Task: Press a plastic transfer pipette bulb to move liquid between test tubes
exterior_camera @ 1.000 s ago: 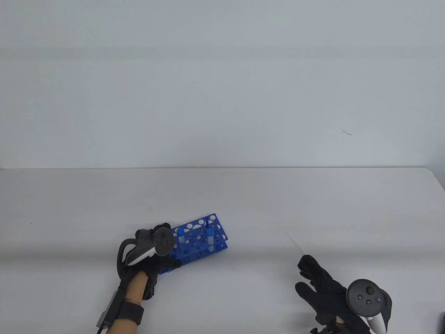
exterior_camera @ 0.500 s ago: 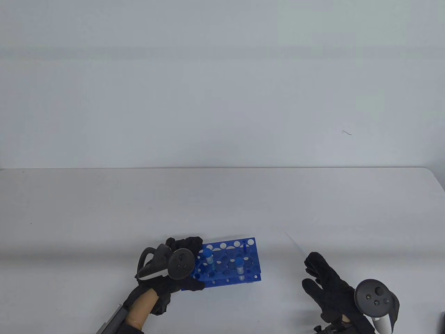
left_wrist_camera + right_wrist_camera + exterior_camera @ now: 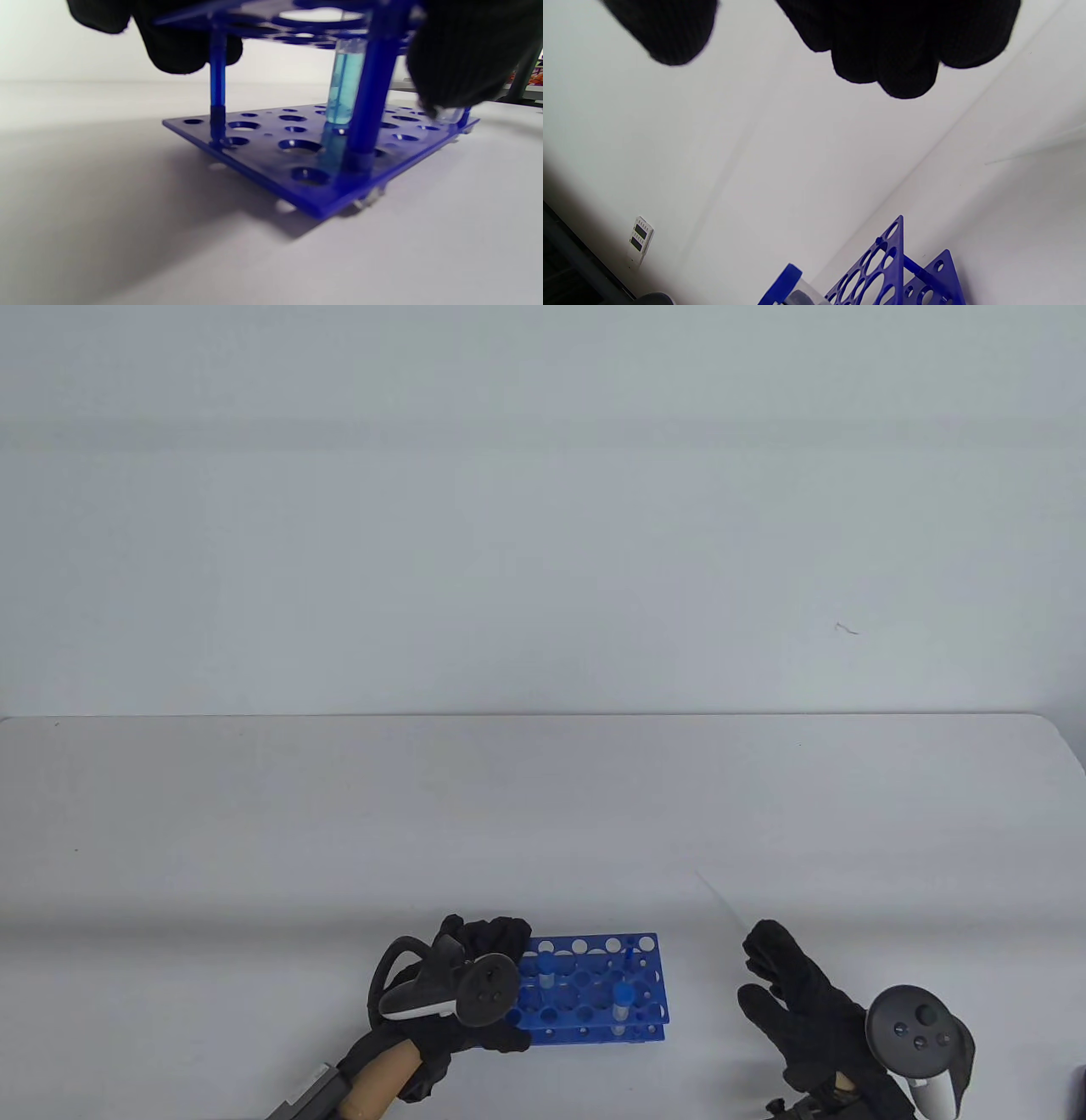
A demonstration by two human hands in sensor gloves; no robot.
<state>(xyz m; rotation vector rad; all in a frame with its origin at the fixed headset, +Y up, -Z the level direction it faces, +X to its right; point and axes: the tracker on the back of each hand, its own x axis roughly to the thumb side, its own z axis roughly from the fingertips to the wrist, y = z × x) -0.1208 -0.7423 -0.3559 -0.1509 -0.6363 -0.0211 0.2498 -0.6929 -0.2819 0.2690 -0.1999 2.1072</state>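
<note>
Table view: left hand point(image 3: 462, 988) grips the left end of the blue test tube rack point(image 3: 594, 988) near the table's point(image 3: 254, 831) front edge, fingers wrapped over the top plate. Two blue-capped tubes point(image 3: 622, 1003) stand in it. Right hand point(image 3: 797, 1005) hovers well apart to the right, fingers loosely spread, holding nothing. Clear pipette point(image 3: 721, 899) lies on the table just beyond the right fingertips, thin and barely visible.

Left wrist view: gloved fingers point(image 3: 458, 59) clamp the rack's upper plate; one tube point(image 3: 344, 84) holds light blue liquid. Rack looks stiff, light plastic, likely to slide or tip, so it is worth steadying at the end plate.

Right wrist view: fingers point(image 3: 895, 46) hang apart, empty; a rack corner point(image 3: 895, 262) shows at the bottom. A faint line at the right edge may be the pipette; cannot tell for sure.

The pipette is probably soft, very light and slippery; best pinched at the bulb end, gently.
</note>
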